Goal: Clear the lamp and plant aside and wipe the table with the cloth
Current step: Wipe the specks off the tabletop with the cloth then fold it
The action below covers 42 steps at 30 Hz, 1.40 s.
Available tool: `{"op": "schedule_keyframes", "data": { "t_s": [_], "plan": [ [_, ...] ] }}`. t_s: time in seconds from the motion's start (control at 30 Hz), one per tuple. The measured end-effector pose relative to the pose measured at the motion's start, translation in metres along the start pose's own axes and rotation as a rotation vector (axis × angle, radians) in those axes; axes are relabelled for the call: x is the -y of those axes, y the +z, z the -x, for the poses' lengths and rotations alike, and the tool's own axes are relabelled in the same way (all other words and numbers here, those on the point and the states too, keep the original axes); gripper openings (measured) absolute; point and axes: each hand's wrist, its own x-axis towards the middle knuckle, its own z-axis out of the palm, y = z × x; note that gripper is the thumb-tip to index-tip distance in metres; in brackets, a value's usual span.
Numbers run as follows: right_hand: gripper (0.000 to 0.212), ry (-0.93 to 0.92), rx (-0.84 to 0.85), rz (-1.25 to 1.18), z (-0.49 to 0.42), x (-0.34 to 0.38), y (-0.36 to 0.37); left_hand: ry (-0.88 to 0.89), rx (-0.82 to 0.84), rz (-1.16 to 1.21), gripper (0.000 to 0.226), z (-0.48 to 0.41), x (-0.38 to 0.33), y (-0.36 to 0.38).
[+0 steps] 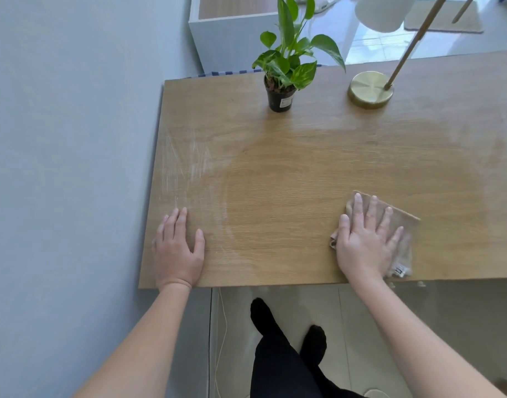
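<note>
A wooden table [275, 173] fills the middle of the view. My right hand [367, 239] lies flat, fingers spread, pressing a folded beige cloth [404, 225] onto the table near its front edge. My left hand [179, 248] rests flat on the bare wood at the front left corner, holding nothing. A green plant in a small black pot [279, 97] stands at the table's far edge. To its right is the lamp's round brass base [370, 89], with a slanted brass stem and a white shade [381, 11] above. Pale streaks mark the table's left part.
A grey wall [68, 139] runs along the table's left side. Behind the table stands a white cabinet [232, 33], and a mat [444, 18] lies on the tiled floor beyond. Below the front edge I see my dark-clothed legs and a thin white cord.
</note>
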Motion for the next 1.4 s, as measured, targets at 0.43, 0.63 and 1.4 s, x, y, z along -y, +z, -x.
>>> {"op": "schedule_keyframes", "data": {
  "t_s": [0.43, 0.63, 1.4],
  "plan": [
    [0.056, -0.779, 0.106, 0.217, -0.016, -0.009, -0.002, -0.008, 0.026, -0.006, 0.067, -0.001, -0.005, -0.005],
    [0.055, -0.666, 0.115, 0.127, -0.080, 0.065, 0.001, -0.011, 0.021, -0.015, 0.067, -0.003, -0.003, -0.004],
    [0.059, -0.787, 0.151, 0.070, -0.031, 0.164, 0.046, -0.024, 0.018, -0.004, 0.066, -0.003, 0.002, -0.001]
  ]
}}
